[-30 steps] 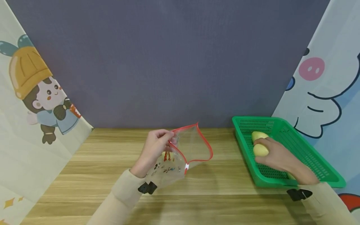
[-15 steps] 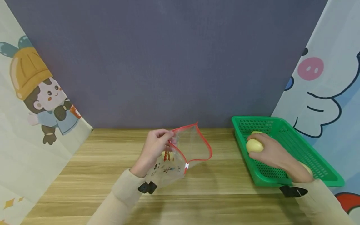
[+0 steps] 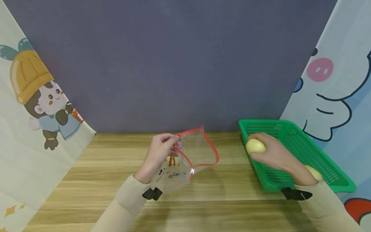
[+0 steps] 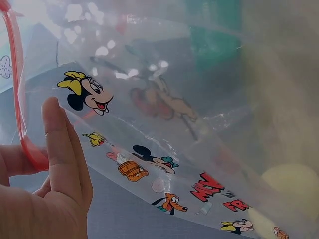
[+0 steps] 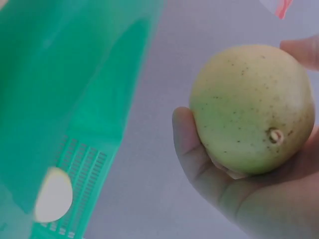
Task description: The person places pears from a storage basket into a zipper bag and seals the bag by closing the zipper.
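My left hand (image 3: 160,151) pinches the red zip rim of a clear zip bag (image 3: 200,148) near the middle of the table. The bag's mouth gapes toward the right, with a white slider (image 3: 192,171) at its near corner. Cartoon prints cover the bag's side, and through the plastic in the left wrist view a blurred yellowish round shape (image 4: 291,191) shows low down. My right hand (image 3: 275,153) grips a yellow-green mango (image 5: 251,112), speckled and with a stem scar, over the left rim of the green basket (image 3: 318,149).
Another yellow mango (image 3: 314,173) lies in the basket, partly hidden by my right wrist. A wooden table (image 3: 220,212) lies beneath, with a grey-blue wall (image 3: 185,71) behind it. Cartoon-printed cloths hang at the left and right.
My right hand has lifted the mango and carried it left, from inside the basket to its left rim. My left hand and the bag stay where they were.
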`<state>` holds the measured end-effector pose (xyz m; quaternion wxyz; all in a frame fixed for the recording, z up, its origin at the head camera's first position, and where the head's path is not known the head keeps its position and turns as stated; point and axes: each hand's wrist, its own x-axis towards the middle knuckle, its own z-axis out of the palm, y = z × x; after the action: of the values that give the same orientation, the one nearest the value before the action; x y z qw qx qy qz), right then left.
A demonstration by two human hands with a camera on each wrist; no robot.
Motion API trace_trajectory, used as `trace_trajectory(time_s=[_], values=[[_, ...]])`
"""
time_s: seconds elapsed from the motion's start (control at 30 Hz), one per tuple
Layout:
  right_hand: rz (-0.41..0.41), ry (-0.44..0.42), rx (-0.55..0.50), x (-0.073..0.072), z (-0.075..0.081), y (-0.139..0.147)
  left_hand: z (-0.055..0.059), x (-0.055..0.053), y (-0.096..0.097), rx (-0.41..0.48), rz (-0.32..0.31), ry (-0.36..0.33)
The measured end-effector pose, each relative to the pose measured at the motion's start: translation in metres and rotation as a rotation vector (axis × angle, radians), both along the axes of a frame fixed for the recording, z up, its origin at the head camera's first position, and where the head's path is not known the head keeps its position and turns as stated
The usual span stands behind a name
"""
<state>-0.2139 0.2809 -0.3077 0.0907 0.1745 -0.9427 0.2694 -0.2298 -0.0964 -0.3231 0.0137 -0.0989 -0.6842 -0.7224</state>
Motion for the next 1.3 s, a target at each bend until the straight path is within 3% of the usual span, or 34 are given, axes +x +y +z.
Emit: trace_trajectory(time_s=[0.63,1.3], values=[[0.054,0.001,-0.07,0.002,0.01,-0.044,0.0,0.002,-0.002,0.008,-0.001,-0.008],[0.118,0.077,-0.13,0.012,0.024,-0.079,0.001,0.002,-0.002,0.011,0.001,-0.004]])
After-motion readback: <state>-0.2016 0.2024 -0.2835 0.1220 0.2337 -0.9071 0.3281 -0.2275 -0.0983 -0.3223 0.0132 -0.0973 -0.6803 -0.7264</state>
